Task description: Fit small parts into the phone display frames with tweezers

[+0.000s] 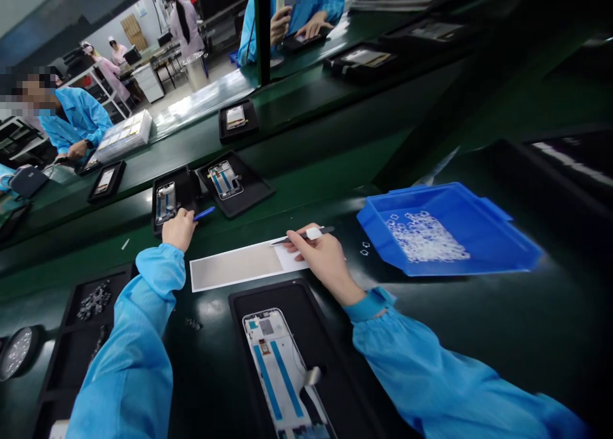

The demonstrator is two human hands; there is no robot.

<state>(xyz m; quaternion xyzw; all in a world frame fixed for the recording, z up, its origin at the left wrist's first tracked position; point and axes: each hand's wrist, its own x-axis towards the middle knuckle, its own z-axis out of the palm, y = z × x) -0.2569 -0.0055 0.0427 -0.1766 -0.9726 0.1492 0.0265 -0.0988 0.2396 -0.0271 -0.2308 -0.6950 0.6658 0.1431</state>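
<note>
My right hand (322, 255) is closed on a pair of dark tweezers (301, 236) whose tips rest on a long white-edged strip of backing paper (239, 267) lying across the bench. My left hand (179, 229) reaches forward with curled fingers to the near edge of a black tray (190, 185) that holds a phone frame (165, 202); a blue pen-like tip (204, 214) sticks out beside the hand. Near me lies another black tray (330, 337) with a white phone frame (282, 372) with blue strips. Both arms wear blue sleeves.
A blue bin (479, 225) of several small white parts stands at the right. More black trays with phone frames (225, 179) sit along the green belt (311, 133). A compartment tray of tiny dark parts (93, 302) lies at the left. People in blue coats work opposite.
</note>
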